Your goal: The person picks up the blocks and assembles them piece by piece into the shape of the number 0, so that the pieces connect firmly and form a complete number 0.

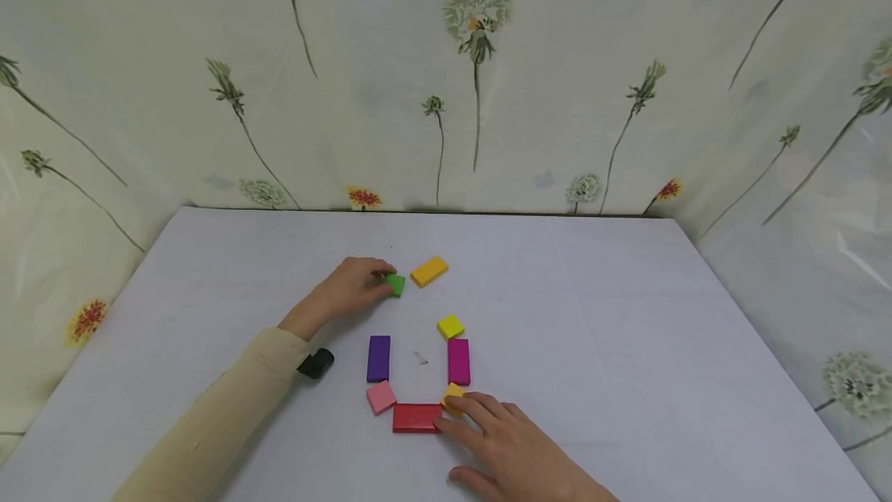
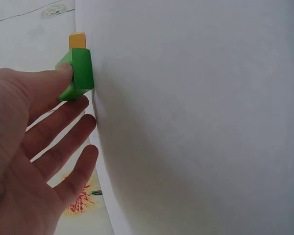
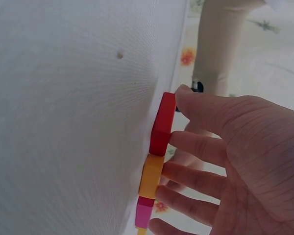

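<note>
My left hand (image 1: 351, 287) pinches a small green block (image 1: 396, 285) between thumb and fingers; the left wrist view shows the thumb pressed on the green block's side (image 2: 82, 71). Just right of it lies an orange rectangular block (image 1: 429, 271). My right hand (image 1: 512, 444) rests with spread fingers on a red rectangular block (image 1: 416, 418) and a small orange-yellow block (image 1: 454, 392) at its corner. A magenta block (image 1: 458, 361) stretches up from there, with a yellow block (image 1: 451, 326) at its far end. Opposite are a pink block (image 1: 381, 397) and a purple block (image 1: 379, 359).
A white cloth covers the table (image 1: 592, 316). Behind and beside it hangs a flower-printed sheet (image 1: 390, 84). A black strap device (image 1: 317, 363) sits at the left wrist. Between the purple and magenta blocks is a small mark (image 1: 421, 358) on the cloth.
</note>
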The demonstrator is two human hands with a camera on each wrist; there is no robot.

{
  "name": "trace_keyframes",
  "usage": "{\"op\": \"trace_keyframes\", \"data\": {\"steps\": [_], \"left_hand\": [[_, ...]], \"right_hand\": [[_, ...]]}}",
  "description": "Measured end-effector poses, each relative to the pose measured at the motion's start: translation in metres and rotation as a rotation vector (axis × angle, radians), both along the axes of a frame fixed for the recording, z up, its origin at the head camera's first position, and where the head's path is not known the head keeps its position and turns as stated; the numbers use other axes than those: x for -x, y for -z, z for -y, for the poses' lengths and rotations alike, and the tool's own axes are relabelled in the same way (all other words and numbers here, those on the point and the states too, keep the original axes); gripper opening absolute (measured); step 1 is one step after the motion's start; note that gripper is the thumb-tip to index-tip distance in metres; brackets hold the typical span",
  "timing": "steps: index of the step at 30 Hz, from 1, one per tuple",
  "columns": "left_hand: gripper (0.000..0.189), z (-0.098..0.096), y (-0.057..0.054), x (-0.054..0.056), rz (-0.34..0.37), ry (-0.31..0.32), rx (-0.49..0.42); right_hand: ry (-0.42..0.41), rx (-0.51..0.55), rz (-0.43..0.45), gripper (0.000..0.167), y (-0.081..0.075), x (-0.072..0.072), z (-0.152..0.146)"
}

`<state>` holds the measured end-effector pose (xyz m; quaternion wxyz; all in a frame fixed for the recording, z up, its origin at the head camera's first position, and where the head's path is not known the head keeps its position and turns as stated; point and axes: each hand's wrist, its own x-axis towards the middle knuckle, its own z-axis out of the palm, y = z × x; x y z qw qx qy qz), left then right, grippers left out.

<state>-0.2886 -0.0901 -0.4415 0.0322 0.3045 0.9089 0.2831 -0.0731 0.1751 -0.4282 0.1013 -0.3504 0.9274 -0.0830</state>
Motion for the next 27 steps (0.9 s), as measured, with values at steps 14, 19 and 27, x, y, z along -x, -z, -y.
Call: {"op": "trace_keyframes", "data": {"steps": [14, 19, 27], "left_hand": [[0.02, 0.0003, -0.0016, -0.0016, 0.095, -0.056, -0.082], [0.02, 0.0005, -0.0002, -0.0029, 0.139, -0.042, -0.144], [0.02, 0.0047, 0.0018, -0.0046, 0.092, 0.016, -0.226]], "right_hand": [[-0.02, 0.011, -0.05, 0.054, 0.0025, 0.0005, -0.0001], [-0.008, -0.006, -0.013, 0.056, 0.0007, 0.0012, 0.0002], [0.006, -0.006, 0.016, 0.055, 0.0, 0.0017, 0.0007]]}}
